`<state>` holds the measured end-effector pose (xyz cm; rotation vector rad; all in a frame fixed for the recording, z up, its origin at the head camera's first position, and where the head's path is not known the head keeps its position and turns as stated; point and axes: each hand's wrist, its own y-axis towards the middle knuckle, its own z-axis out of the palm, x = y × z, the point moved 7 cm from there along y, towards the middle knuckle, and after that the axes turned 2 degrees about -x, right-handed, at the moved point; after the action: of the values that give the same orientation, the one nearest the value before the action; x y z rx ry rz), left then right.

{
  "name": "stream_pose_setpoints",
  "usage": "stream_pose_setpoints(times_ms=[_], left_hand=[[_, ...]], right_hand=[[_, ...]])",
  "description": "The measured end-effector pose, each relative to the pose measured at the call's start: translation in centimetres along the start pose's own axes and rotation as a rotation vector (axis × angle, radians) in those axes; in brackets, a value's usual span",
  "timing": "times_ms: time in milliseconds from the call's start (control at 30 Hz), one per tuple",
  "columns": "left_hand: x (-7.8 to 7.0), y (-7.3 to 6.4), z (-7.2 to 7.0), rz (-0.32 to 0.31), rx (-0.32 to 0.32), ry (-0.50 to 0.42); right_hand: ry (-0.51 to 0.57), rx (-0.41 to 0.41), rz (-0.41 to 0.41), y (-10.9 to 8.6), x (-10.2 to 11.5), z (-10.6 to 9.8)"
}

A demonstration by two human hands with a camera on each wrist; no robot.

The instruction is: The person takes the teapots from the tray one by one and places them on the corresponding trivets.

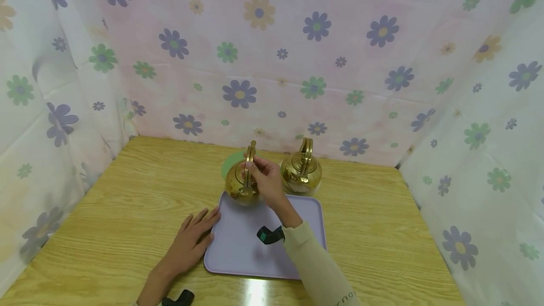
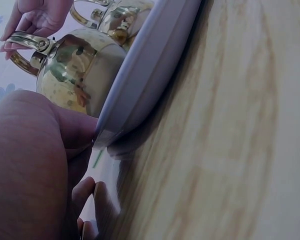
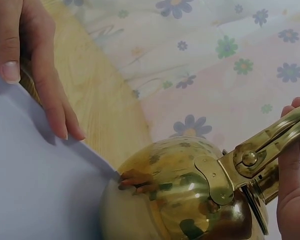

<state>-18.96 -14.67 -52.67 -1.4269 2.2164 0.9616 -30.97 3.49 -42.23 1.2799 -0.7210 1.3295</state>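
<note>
My right hand grips the raised handle of a shiny gold kettle over the back left corner of a lilac tray. In the right wrist view, fingers wrap the kettle's double-bar handle. The kettle's lower side overlaps the tray rim there. My left hand lies along the tray's left edge, fingers extended, fingertips at the rim. Seen from the left wrist, the thumb touches the tray's outer wall. A second gold kettle stands behind the tray's right back corner, handle upright.
A round green mat shows partly behind the held kettle. Beneath everything is a wood-grain table. Flower-printed cloth hangs at the back and on both sides. Black straps with small devices sit on both wrists.
</note>
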Motion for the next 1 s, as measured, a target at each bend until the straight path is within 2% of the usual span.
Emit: stream_pose_setpoints(times_ms=[333, 567, 1000], left_hand=[[0.5, 0.0, 0.2, -0.029, 0.04, -0.012], [0.0, 0.1, -0.1, -0.003, 0.016, -0.011], [-0.4, 0.1, -0.2, 0.007, 0.005, -0.02]], right_hand=[[-0.014, -0.003, -0.008, 0.3, 0.0, -0.1], [-0.008, -0.006, 0.004, 0.5, -0.2, -0.2], [-0.054, -0.005, 0.013, 1.1, -0.1, -0.1]])
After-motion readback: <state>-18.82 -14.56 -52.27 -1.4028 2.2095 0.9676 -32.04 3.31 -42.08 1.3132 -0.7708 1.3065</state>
